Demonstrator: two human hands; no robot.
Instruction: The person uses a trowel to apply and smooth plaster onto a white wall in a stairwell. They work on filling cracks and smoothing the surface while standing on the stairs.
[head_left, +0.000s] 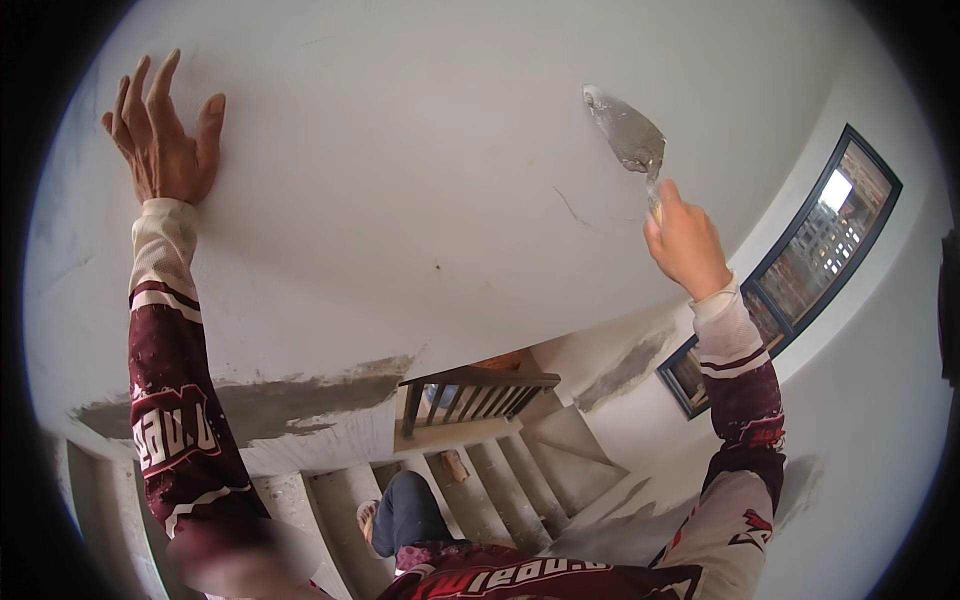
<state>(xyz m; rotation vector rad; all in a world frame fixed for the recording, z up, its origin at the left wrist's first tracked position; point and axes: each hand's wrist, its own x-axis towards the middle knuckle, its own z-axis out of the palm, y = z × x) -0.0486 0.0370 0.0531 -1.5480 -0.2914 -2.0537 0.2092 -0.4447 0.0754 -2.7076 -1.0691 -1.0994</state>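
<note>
My right hand [687, 243] is closed round the handle of a pointed trowel [628, 130]. Its leaf-shaped metal blade is smeared with grey and white plaster and points up and to the left, at the wall surface; whether the blade touches it I cannot tell. My left hand [166, 140] rests against the pale plastered wall [400, 180] at the upper left, fingers spread, holding nothing. The wall carries a small dark spot and a thin scratch between my hands and the stairs below.
Concrete stairs [467, 505] run beneath me, with my foot on one step and a brownish lump [454, 466] on another. A dark wooden railing [480, 385] stands below the wall. A dark-framed window [825, 230] is at the right. Bare grey patches [310, 397] edge the lower wall.
</note>
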